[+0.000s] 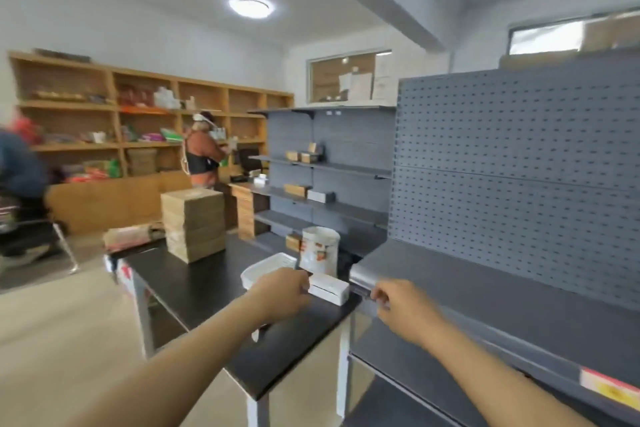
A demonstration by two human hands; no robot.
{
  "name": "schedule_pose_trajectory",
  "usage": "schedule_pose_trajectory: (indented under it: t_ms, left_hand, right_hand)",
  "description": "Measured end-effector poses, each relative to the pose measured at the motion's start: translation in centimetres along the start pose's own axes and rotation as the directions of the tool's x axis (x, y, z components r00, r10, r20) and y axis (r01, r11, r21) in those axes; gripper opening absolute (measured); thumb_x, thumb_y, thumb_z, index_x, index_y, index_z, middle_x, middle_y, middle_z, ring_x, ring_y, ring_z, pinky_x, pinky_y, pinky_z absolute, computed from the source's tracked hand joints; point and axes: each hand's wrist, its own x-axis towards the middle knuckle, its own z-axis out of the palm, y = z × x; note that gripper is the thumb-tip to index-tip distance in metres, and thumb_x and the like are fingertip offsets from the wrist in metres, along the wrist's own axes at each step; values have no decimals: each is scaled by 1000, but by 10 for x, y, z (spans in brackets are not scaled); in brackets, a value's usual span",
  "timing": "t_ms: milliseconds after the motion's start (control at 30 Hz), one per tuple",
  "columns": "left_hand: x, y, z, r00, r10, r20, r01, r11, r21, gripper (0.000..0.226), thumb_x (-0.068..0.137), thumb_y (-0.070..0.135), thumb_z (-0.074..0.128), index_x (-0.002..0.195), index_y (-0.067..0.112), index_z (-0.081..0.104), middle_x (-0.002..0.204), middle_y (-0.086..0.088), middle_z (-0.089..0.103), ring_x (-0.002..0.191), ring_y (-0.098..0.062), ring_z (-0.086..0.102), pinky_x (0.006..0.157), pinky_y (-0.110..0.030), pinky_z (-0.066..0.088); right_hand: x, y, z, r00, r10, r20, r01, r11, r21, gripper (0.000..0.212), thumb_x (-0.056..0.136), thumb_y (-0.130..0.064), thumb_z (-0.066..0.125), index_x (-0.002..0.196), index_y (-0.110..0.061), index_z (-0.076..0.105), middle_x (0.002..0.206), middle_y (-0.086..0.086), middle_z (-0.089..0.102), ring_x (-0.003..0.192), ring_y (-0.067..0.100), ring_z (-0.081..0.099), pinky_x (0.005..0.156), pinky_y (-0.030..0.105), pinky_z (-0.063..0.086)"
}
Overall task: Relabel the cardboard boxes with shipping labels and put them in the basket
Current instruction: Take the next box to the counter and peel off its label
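Indoors | black bench (194, 284) holds stacked cardboard boxes (194, 224), white basket (268, 269) | grey pegboard shelving (519, 163) right | left hand (282, 289) curled against white device (329, 288) | right hand (403, 310) pinches something small, unclear

Black-topped table (207, 284) at frame centre, bearing a stack of cardboard boxes (194, 224), white tray (266, 270), white bag (320, 253) and small white device (329, 289).
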Motion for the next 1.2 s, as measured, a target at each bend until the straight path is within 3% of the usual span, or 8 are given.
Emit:
schedule_pose_trajectory:
  t_ms: [133,267,400,467,600,833,967,1200]
  left_hand:
    - [-42,-120,-25,971,-240,-10,240,970,36,29,86,35,50,110,22,62,113,-2,64,104,-25,61,84,-35,50]
    - [-82,-208,-29,907,-418,-46,419,908,13,26,87,35,53,106,19,61,108,-4,65,100,-25,61,81,-35,50]
    - [-106,-283,-25,828,-557,-66,553,830,-75,30,90,31,52,116,18,60,116,-4,62,104,-22,57,77,-28,43]
    - [-110,-319,-24,789,-611,-70,607,792,-67,33,91,32,52,120,20,58,120,-4,60,109,-23,55,85,-30,45]
    - [-106,-387,-34,723,-684,-99,684,729,-32,35,93,33,52,124,19,57,120,-3,61,111,-23,55,92,-33,46]
    - [-96,-497,-63,629,-768,-119,773,634,-2,38,94,33,51,129,18,53,125,-3,58,114,-21,55,82,-25,39]
    - [-104,-556,-64,577,-809,-110,817,575,52,40,93,37,51,129,20,53,124,0,60,111,-21,57,88,-32,49]
    - [-95,-693,-65,556,-826,-90,831,551,74,39,92,37,51,127,21,54,122,0,61,110,-22,58,85,-31,47]
  right_hand:
    - [65,-116,57,972,-225,68,223,974,33,17,85,-23,55,100,-29,60,104,-6,64,94,17,60,70,26,41]
    - [113,-211,104,913,-389,125,379,921,92,15,87,-22,55,81,-34,50,95,-6,61,83,14,56,69,24,40]
    - [159,-291,146,839,-524,151,506,851,142,20,87,-25,57,105,-32,59,95,-9,57,82,10,54,68,22,40]
    - [183,-327,168,790,-588,172,568,808,153,21,87,-25,57,107,-31,60,103,-8,61,87,11,56,69,23,40]
    - [238,-392,201,721,-672,167,647,740,184,22,87,-24,54,107,-27,62,108,-5,62,91,13,56,67,24,38]
    - [332,-490,255,639,-741,207,698,671,250,23,86,-19,56,106,-29,61,106,-7,63,91,10,58,71,22,47]
    - [360,-548,292,597,-764,244,712,645,278,25,85,-17,55,107,-28,61,103,-7,63,92,11,59,81,29,54]
    - [424,-649,360,551,-789,272,748,611,259,32,84,-14,52,113,-25,60,110,-4,63,104,17,56,82,26,44]
